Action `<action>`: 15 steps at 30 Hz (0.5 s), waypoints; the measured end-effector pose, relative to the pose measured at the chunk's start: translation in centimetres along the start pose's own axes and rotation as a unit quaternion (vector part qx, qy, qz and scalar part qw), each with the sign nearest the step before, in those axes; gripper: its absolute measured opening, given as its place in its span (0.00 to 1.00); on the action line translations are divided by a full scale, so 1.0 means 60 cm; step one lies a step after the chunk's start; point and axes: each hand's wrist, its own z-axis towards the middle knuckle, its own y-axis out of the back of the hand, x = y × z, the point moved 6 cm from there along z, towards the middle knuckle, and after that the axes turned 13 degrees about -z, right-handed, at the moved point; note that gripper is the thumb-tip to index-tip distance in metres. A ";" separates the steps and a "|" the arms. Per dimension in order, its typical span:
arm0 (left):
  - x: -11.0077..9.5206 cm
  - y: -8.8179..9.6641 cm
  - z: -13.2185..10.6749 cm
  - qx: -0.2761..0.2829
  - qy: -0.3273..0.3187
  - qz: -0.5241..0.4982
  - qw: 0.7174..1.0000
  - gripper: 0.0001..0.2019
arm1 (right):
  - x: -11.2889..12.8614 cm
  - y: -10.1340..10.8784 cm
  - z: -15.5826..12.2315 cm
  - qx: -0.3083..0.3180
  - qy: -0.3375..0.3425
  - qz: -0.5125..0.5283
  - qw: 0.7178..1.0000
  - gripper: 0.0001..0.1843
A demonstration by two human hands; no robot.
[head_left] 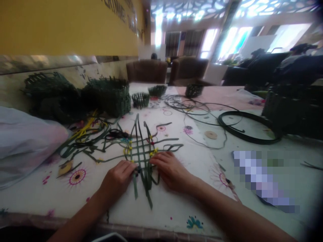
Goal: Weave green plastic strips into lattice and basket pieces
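A lattice of crossed green weaving strips (140,149) lies flat on the flowered tablecloth (174,210). Yellow and red ties mark several of its crossings, and loose strip ends stick out all round. My left hand (120,173) is closed at the near left corner, its fingertips pressed on the strips beside a dark blue bit. At the right edge, my right hand (168,168) has its fingers bent over the strips, just below a yellow tie. The fingertips of both hands are partly hidden, and the picture is a little blurred.
Loose green and yellow strips (93,141) lie tangled at left, beside a white plastic bag (27,144). Woven green baskets (107,95) stand behind. To the right are a coiled green strip (248,137), a round tan disc (211,134) and a pixelated purple item (264,185). People sit far right.
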 end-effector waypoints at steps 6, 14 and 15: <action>0.023 0.003 -0.014 -0.011 0.027 -0.023 0.999 0.11 | 0.023 -0.017 -0.003 0.074 0.002 0.008 0.997 0.27; 0.029 0.002 -0.001 0.033 0.061 -0.131 0.989 0.10 | 0.013 -0.048 0.006 0.050 -0.037 -0.042 0.997 0.16; 0.030 0.000 0.000 0.042 0.067 -0.143 0.987 0.09 | 0.014 -0.049 0.007 0.051 -0.037 -0.041 0.997 0.17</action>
